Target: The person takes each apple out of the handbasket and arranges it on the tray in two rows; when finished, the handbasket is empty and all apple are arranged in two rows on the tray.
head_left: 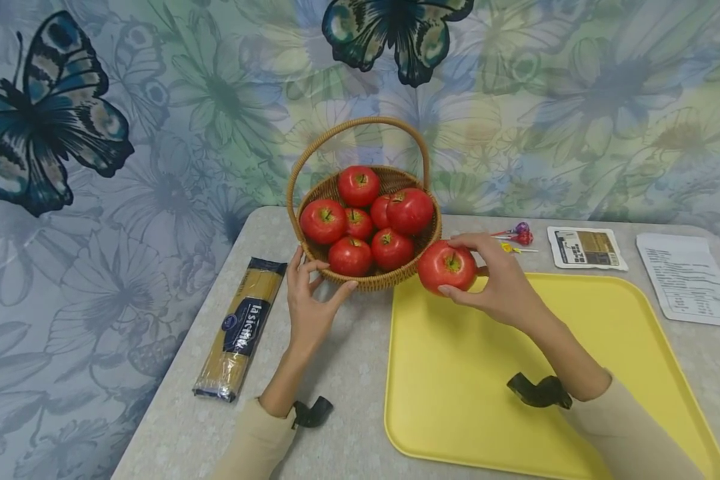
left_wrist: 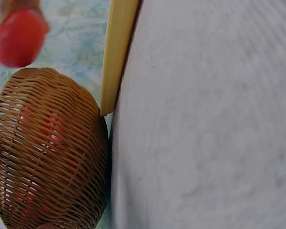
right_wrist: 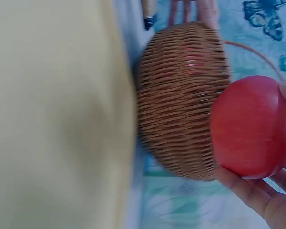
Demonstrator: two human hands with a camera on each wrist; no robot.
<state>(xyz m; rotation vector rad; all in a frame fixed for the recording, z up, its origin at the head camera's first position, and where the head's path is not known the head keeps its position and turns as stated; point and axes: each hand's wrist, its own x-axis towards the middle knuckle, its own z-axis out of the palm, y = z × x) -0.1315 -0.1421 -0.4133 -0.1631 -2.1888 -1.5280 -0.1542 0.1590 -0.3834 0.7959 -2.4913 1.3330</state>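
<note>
A red apple (head_left: 447, 267) is held in my right hand (head_left: 507, 283), between thumb and fingers, over the tray's back left corner, just right of the basket. The right wrist view shows the same apple (right_wrist: 252, 126) large, with fingertips under it. The wicker basket (head_left: 384, 281) has a tall arched handle and holds several red apples (head_left: 360, 186). My left hand (head_left: 312, 303) grips the basket's front left rim, its fingers at the edge and its thumb along the front wall. From the left wrist, the basket's woven side (left_wrist: 47, 148) shows apples through the gaps.
A yellow tray (head_left: 456, 400) covers much of the table's right side. Left of the basket lies a pack of spaghetti (head_left: 240, 330). Behind the tray are lollipops (head_left: 521, 235), a flat pouch (head_left: 587, 248) and a printed white packet (head_left: 690, 277). A floral wall (head_left: 216, 100) stands behind.
</note>
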